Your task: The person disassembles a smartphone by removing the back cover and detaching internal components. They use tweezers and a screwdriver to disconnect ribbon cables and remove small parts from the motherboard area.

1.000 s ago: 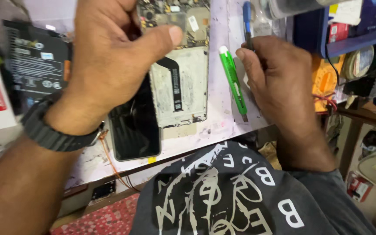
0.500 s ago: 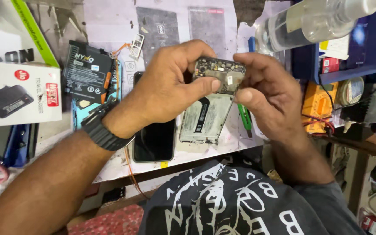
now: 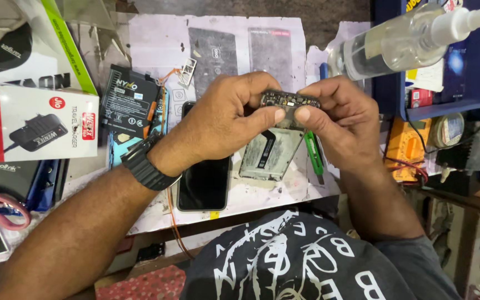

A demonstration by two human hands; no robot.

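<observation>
- Left of centre: the left hand (image 3: 226,125) pinches one end of a small circuit board (image 3: 289,100).
- Centre: the board is held above an opened phone frame (image 3: 268,155); this looks like inspection.
- Right of centre: the right hand (image 3: 337,119) grips the other end; refitting would need careful alignment.

a phone repair bench

this is a small repair workshop: a cluttered worktable (image 3: 262,194) carries a loose phone battery (image 3: 128,103), an opened phone frame (image 3: 268,158), a dark phone (image 3: 204,186), a boxed charger (image 3: 43,128), a spray bottle (image 3: 406,39) and a yellow meter (image 3: 406,147).
</observation>
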